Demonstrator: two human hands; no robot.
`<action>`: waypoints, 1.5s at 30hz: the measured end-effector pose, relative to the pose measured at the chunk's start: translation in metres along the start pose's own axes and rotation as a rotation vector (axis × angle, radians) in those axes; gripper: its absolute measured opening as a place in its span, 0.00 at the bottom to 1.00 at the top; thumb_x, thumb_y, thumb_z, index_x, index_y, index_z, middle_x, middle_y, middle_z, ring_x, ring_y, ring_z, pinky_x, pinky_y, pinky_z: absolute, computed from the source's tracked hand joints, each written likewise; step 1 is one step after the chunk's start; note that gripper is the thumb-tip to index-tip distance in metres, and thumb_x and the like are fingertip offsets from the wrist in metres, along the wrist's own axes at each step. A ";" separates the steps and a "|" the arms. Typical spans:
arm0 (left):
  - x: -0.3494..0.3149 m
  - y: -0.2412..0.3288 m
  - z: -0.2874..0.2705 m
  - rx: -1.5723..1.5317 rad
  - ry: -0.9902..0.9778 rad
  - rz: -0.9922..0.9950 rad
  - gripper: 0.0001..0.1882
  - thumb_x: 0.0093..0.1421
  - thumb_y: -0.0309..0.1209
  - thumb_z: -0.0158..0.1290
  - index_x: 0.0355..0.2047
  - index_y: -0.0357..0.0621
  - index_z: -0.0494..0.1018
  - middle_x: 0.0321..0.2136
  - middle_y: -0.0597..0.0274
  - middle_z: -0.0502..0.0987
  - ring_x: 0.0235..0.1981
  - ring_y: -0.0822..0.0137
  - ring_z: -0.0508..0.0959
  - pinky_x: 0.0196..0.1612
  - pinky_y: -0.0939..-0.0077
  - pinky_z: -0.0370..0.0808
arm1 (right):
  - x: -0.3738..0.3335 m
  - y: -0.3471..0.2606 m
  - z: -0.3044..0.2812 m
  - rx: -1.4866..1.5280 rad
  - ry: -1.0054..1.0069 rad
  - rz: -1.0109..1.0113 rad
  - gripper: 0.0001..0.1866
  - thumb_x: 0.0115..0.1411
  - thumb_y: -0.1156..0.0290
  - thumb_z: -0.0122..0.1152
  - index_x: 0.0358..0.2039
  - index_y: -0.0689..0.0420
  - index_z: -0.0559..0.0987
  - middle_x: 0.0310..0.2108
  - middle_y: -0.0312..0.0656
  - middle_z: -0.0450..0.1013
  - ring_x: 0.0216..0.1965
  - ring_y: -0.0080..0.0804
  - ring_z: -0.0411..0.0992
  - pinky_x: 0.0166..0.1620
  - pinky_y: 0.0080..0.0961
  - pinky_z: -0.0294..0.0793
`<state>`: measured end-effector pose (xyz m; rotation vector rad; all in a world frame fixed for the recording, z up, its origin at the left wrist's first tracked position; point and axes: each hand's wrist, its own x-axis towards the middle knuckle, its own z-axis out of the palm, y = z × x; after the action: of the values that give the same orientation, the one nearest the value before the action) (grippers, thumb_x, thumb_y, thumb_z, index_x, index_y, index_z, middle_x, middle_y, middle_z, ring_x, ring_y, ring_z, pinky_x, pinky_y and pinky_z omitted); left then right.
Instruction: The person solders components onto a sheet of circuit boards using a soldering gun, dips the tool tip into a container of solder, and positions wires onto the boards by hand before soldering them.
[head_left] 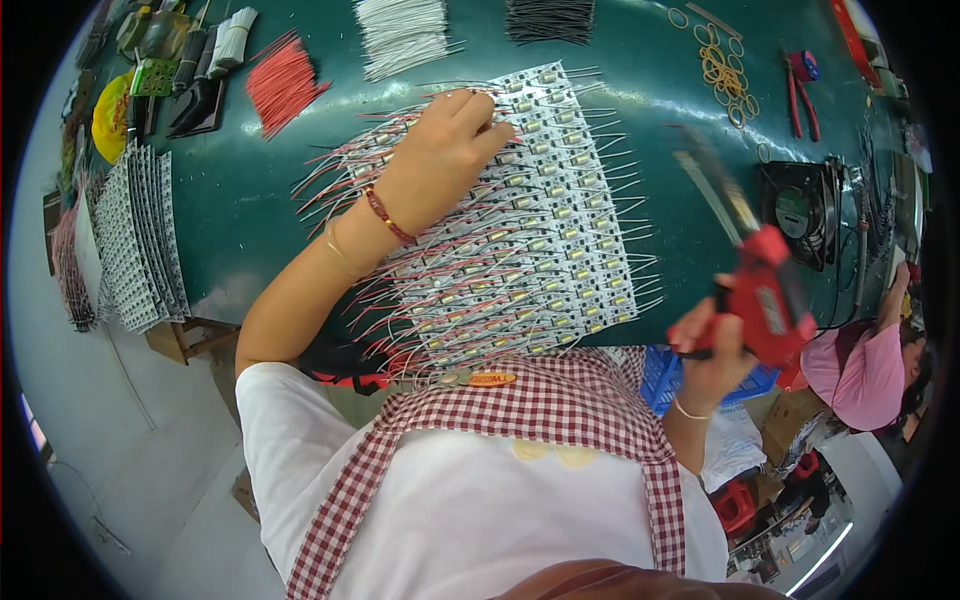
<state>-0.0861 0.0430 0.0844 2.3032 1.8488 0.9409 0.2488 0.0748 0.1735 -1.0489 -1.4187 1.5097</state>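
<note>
A panel of white circuit boards [560,200] lies on the green table before me, with rows of small components and many thin red and white wires sticking out along its sides. Over its upper part is my left hand [450,150], fingers closed in a pinch; what they hold is hidden. To the right of the panel, my right hand [715,350] grips a red soldering gun [768,300] by its handle. Its metal front points up and away, smeared by motion, and is apart from the panel.
Bundles of red wires [283,82], white wires [408,35] and black wires [550,18] lie at the back. Rubber bands [727,75], pliers [800,95] and a black fan [797,215] are on the right. Stacked circuit panels [140,240] stand left. Another person [860,375] sits far right.
</note>
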 end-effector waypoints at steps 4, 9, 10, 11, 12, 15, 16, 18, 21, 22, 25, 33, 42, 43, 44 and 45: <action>0.002 0.001 -0.002 0.016 -0.029 0.010 0.11 0.51 0.21 0.56 0.36 0.41 0.79 0.29 0.60 0.68 0.34 0.59 0.72 0.41 0.66 0.72 | 0.002 0.014 0.029 -0.050 -0.062 0.218 0.22 0.69 0.67 0.56 0.55 0.70 0.69 0.19 0.39 0.68 0.16 0.23 0.65 0.22 0.20 0.69; 0.005 0.002 -0.005 0.035 -0.039 0.035 0.11 0.51 0.22 0.56 0.37 0.40 0.78 0.30 0.60 0.69 0.35 0.60 0.72 0.42 0.66 0.72 | 0.011 0.022 0.038 -0.214 -0.171 0.247 0.18 0.68 0.72 0.56 0.53 0.71 0.70 0.18 0.38 0.69 0.17 0.22 0.66 0.22 0.20 0.66; 0.005 0.002 -0.005 0.035 -0.041 0.048 0.11 0.51 0.23 0.56 0.37 0.40 0.78 0.31 0.60 0.69 0.35 0.60 0.72 0.41 0.66 0.72 | 0.012 0.023 0.040 -0.217 -0.178 0.250 0.18 0.68 0.72 0.56 0.53 0.71 0.70 0.18 0.38 0.69 0.17 0.22 0.66 0.22 0.20 0.66; 0.004 0.001 -0.004 0.035 -0.043 0.062 0.11 0.51 0.23 0.56 0.37 0.40 0.78 0.31 0.60 0.69 0.35 0.60 0.72 0.41 0.66 0.72 | 0.013 0.023 0.042 -0.217 -0.192 0.254 0.17 0.68 0.73 0.56 0.52 0.71 0.70 0.18 0.38 0.69 0.17 0.22 0.66 0.22 0.20 0.66; 0.005 0.003 -0.004 0.037 -0.042 0.060 0.11 0.51 0.23 0.56 0.37 0.40 0.78 0.31 0.60 0.69 0.35 0.60 0.72 0.41 0.66 0.72 | 0.013 0.023 0.041 -0.214 -0.202 0.256 0.17 0.68 0.73 0.56 0.52 0.71 0.70 0.18 0.38 0.69 0.17 0.22 0.66 0.23 0.20 0.65; 0.007 0.008 -0.004 0.068 -0.027 0.070 0.10 0.51 0.25 0.56 0.36 0.40 0.78 0.32 0.60 0.69 0.36 0.60 0.72 0.41 0.66 0.72 | 0.011 0.020 0.042 -0.110 -0.138 0.308 0.10 0.61 0.79 0.64 0.43 0.63 0.75 0.25 0.35 0.73 0.21 0.19 0.71 0.24 0.19 0.71; 0.007 0.009 -0.004 0.074 -0.033 0.070 0.11 0.52 0.25 0.56 0.36 0.40 0.77 0.32 0.60 0.69 0.36 0.60 0.72 0.41 0.66 0.72 | 0.011 0.020 0.042 -0.110 -0.140 0.309 0.10 0.61 0.79 0.64 0.43 0.63 0.75 0.25 0.35 0.73 0.21 0.19 0.71 0.24 0.19 0.71; 0.008 0.010 -0.005 0.080 -0.038 0.066 0.11 0.52 0.26 0.56 0.37 0.40 0.77 0.32 0.60 0.68 0.36 0.60 0.72 0.42 0.67 0.72 | 0.011 0.019 0.042 -0.150 -0.146 0.301 0.11 0.61 0.80 0.65 0.43 0.63 0.75 0.25 0.35 0.73 0.21 0.19 0.71 0.24 0.19 0.71; 0.008 0.011 -0.006 0.086 -0.046 0.062 0.10 0.53 0.26 0.55 0.37 0.39 0.77 0.32 0.59 0.68 0.37 0.60 0.72 0.42 0.66 0.72 | 0.009 0.024 0.038 -0.153 -0.148 0.312 0.11 0.60 0.80 0.65 0.42 0.63 0.75 0.26 0.35 0.74 0.21 0.19 0.71 0.24 0.19 0.72; 0.008 0.011 -0.006 0.091 -0.053 0.065 0.10 0.53 0.26 0.55 0.37 0.39 0.77 0.32 0.59 0.68 0.37 0.60 0.72 0.42 0.66 0.72 | 0.009 0.026 0.037 -0.153 -0.152 0.312 0.11 0.60 0.80 0.65 0.42 0.63 0.75 0.26 0.35 0.74 0.21 0.19 0.71 0.24 0.19 0.72; 0.009 0.012 -0.007 0.104 -0.063 0.065 0.10 0.53 0.26 0.55 0.37 0.39 0.77 0.32 0.59 0.68 0.38 0.60 0.72 0.43 0.66 0.73 | 0.009 0.030 0.035 -0.377 -0.263 0.200 0.12 0.68 0.72 0.58 0.45 0.67 0.72 0.19 0.37 0.70 0.18 0.22 0.67 0.23 0.19 0.66; 0.010 0.012 -0.007 0.120 -0.075 0.073 0.10 0.52 0.25 0.54 0.36 0.37 0.76 0.33 0.58 0.69 0.39 0.60 0.73 0.45 0.66 0.74 | 0.005 0.022 0.042 -0.291 -0.184 0.211 0.13 0.68 0.73 0.57 0.48 0.68 0.72 0.20 0.37 0.71 0.18 0.20 0.68 0.23 0.19 0.67; 0.009 0.011 -0.005 0.116 -0.120 0.065 0.10 0.52 0.25 0.53 0.36 0.36 0.76 0.35 0.57 0.70 0.41 0.59 0.73 0.49 0.65 0.74 | 0.004 0.023 0.041 -0.332 -0.193 0.224 0.17 0.67 0.73 0.58 0.53 0.69 0.71 0.20 0.38 0.71 0.18 0.22 0.68 0.24 0.20 0.67; 0.009 0.011 -0.006 0.120 -0.126 0.067 0.10 0.52 0.25 0.53 0.36 0.36 0.76 0.35 0.57 0.70 0.41 0.59 0.73 0.49 0.65 0.74 | 0.003 0.021 0.043 -0.332 -0.193 0.224 0.17 0.67 0.73 0.58 0.53 0.69 0.71 0.20 0.38 0.71 0.18 0.22 0.68 0.24 0.20 0.67; 0.009 0.011 -0.006 0.124 -0.133 0.068 0.10 0.52 0.25 0.53 0.36 0.36 0.76 0.35 0.57 0.70 0.41 0.59 0.73 0.49 0.65 0.74 | 0.002 0.019 0.044 -0.309 -0.167 0.233 0.18 0.67 0.73 0.57 0.53 0.70 0.71 0.20 0.38 0.71 0.18 0.22 0.67 0.24 0.20 0.67; 0.009 0.011 -0.006 0.124 -0.132 0.068 0.10 0.52 0.25 0.53 0.36 0.36 0.76 0.35 0.57 0.70 0.41 0.59 0.73 0.49 0.65 0.74 | 0.002 0.018 0.044 -0.285 -0.142 0.242 0.18 0.67 0.73 0.57 0.54 0.70 0.71 0.19 0.38 0.70 0.18 0.22 0.67 0.24 0.20 0.67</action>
<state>-0.0784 0.0459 0.0970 2.4474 1.8359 0.6790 0.2062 0.0606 0.1567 -1.3490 -1.6918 1.6100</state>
